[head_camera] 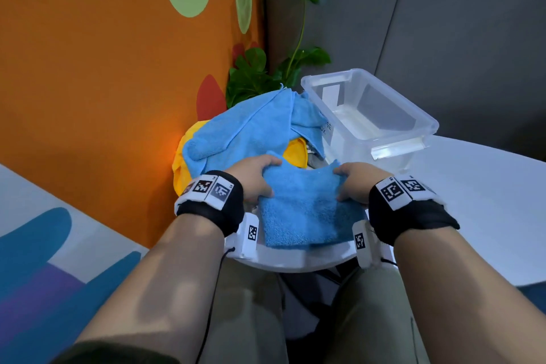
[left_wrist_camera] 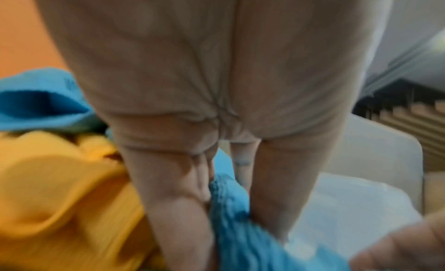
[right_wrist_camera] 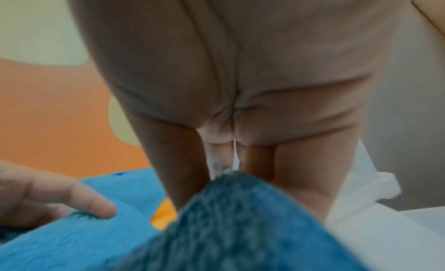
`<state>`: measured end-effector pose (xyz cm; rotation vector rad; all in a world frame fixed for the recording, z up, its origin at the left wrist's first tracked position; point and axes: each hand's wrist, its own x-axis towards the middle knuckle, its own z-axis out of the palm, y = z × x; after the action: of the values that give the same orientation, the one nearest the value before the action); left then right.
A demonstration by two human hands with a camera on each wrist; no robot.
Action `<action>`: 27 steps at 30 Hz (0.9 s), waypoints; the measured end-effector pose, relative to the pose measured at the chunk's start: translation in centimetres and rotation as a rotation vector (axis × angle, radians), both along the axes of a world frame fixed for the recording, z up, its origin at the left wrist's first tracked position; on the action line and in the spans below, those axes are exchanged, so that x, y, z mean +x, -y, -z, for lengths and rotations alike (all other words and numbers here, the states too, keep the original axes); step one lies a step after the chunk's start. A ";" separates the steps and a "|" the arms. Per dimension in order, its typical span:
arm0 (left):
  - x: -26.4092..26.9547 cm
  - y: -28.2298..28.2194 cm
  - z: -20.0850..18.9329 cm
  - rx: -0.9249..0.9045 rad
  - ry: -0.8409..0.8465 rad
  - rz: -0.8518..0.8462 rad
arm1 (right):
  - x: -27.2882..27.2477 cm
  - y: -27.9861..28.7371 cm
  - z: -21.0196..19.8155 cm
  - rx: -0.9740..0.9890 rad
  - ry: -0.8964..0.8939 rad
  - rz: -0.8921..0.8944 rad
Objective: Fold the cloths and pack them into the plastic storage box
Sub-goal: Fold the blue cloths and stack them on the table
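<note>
A small blue terry cloth point(head_camera: 301, 210) lies on the near part of a round white table point(head_camera: 295, 260). My left hand point(head_camera: 257, 179) pinches its far left corner and my right hand point(head_camera: 350, 183) pinches its far right corner. The left wrist view shows the blue cloth point(left_wrist_camera: 231, 218) caught between thumb and fingers. In the right wrist view the same cloth point(right_wrist_camera: 228, 218) rises into the fingers. Behind lies a heap with a larger blue cloth point(head_camera: 245, 127) over a yellow cloth point(head_camera: 180, 165). The clear plastic storage box point(head_camera: 369, 115) stands open at the back right, with nothing visible inside.
An orange patterned wall point(head_camera: 103, 83) runs close along the left of the table. A green leafy plant point(head_camera: 260, 74) stands behind the heap. A grey wall point(head_camera: 458, 23) rises behind the box. My legs point(head_camera: 251, 319) are under the near table edge.
</note>
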<state>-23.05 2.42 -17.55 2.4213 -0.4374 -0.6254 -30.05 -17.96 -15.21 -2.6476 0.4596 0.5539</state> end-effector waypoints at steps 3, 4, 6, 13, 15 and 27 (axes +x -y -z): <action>-0.4 0.7 1.5 0.116 -0.016 0.019 | -0.5 0.3 0.8 -0.144 -0.073 -0.048; -0.5 0.9 1.8 0.163 -0.008 0.036 | -0.6 0.3 1.1 -0.171 -0.094 -0.059; -0.6 1.3 2.1 0.242 0.024 0.059 | -0.7 0.2 1.5 -0.201 -0.114 -0.074; 0.1 1.3 1.5 0.325 0.204 0.080 | -1.0 0.4 1.9 0.055 -0.118 0.026; 0.2 1.2 1.2 0.363 0.226 0.104 | -1.1 0.1 2.0 0.163 -0.151 0.062; -1.4 2.4 0.6 0.535 0.281 0.149 | 0.5 1.3 2.7 -0.113 0.043 0.027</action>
<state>-24.44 0.06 -18.16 3.0282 -0.6347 -0.5115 -29.52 -19.21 -17.86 -2.7501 0.5274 0.4755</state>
